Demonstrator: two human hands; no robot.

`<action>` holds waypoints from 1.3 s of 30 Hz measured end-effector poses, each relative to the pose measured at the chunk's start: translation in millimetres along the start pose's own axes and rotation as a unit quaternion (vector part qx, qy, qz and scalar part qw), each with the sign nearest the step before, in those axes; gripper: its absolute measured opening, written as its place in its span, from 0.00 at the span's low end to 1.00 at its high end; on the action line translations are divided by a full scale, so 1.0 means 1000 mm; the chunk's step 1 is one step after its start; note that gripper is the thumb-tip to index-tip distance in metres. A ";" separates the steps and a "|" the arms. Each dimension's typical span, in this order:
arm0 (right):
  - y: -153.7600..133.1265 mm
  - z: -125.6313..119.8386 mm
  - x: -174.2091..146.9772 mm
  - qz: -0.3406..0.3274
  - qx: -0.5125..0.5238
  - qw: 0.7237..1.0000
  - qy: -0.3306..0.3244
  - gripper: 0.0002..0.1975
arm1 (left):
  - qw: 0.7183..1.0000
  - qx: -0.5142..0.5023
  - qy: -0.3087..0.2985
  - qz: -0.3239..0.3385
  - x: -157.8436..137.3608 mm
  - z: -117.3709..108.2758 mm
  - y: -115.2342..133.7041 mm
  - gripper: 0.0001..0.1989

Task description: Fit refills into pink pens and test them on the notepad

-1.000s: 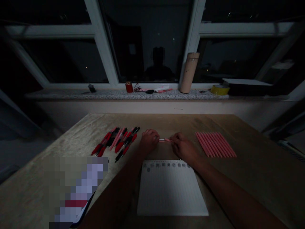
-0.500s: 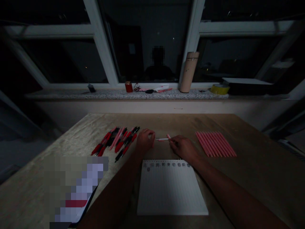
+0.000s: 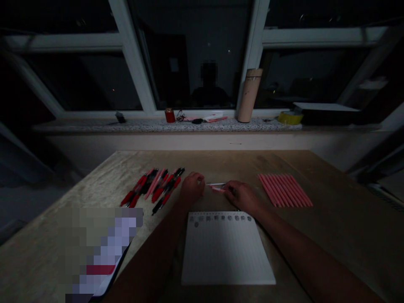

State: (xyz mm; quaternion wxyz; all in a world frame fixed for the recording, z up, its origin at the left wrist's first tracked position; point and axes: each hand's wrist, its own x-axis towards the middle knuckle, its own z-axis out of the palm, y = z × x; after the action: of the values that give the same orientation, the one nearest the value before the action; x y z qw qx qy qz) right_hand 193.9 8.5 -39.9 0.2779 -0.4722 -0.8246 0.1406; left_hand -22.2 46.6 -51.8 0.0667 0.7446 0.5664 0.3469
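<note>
My left hand (image 3: 193, 189) and my right hand (image 3: 242, 196) meet over the wooden table (image 3: 331, 227), just beyond a white spiral notepad (image 3: 225, 248). The left hand pinches the end of a thin pale refill (image 3: 215, 184) that points right. The right hand holds a short pink pen piece (image 3: 218, 190) close under that refill. A loose pile of red and black pens (image 3: 154, 188) lies left of my left hand. A neat row of pink pen tubes (image 3: 285, 190) lies right of my right hand.
A blurred-out item (image 3: 101, 248) lies at the table's near left. Behind the table runs a stone windowsill (image 3: 142, 125) with a red can (image 3: 169, 115), a cardboard tube (image 3: 249, 95), a yellow tape roll (image 3: 289, 118) and small clutter. Dark windows stand above.
The pen came apart: my hands were joined on one pink piece, then drew apart with a thin refill showing. The right hand's pink piece has now dropped lower, under the refill.
</note>
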 end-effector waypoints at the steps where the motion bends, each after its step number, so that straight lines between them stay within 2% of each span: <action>1: 0.001 0.001 0.000 -0.010 -0.002 1.000 0.000 0.07 | 1.000 -0.005 -0.008 0.011 0.000 0.001 0.000 0.06; 7: 0.004 0.001 0.000 -0.033 -0.002 0.999 0.015 0.10 | 0.996 -0.048 -0.041 0.065 -0.003 0.005 0.001 0.06; 13: 0.010 0.003 0.000 0.051 0.118 0.987 0.095 0.13 | 0.995 -0.075 -0.018 0.058 -0.003 0.006 -0.001 0.04; 18: 0.026 0.009 0.003 0.112 0.234 0.951 0.167 0.16 | 0.993 -0.119 0.016 0.008 -0.003 0.005 0.000 0.05; 24: 0.028 0.006 0.009 0.211 0.394 0.865 0.227 0.17 | 0.976 -0.202 0.039 -0.077 -0.001 0.007 -0.008 0.08; 30: 0.031 0.004 0.011 0.231 0.492 0.800 0.253 0.13 | 0.959 -0.244 0.048 -0.137 0.002 0.003 -0.009 0.10; 32: 0.033 0.005 0.012 0.233 0.505 0.791 0.256 0.12 | 0.956 -0.247 0.057 -0.146 0.002 0.000 -0.006 0.11; 39: 0.033 0.005 0.012 0.231 0.513 0.785 0.260 0.11 | 0.957 -0.251 0.053 -0.134 0.001 -0.002 0.000 0.10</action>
State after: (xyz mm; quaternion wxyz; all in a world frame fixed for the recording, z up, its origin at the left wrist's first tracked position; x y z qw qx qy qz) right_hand 209.1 36.5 -56.5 0.6420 -0.4550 -0.3936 0.4753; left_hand -23.1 46.6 -49.5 0.2671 0.6020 0.5582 0.5047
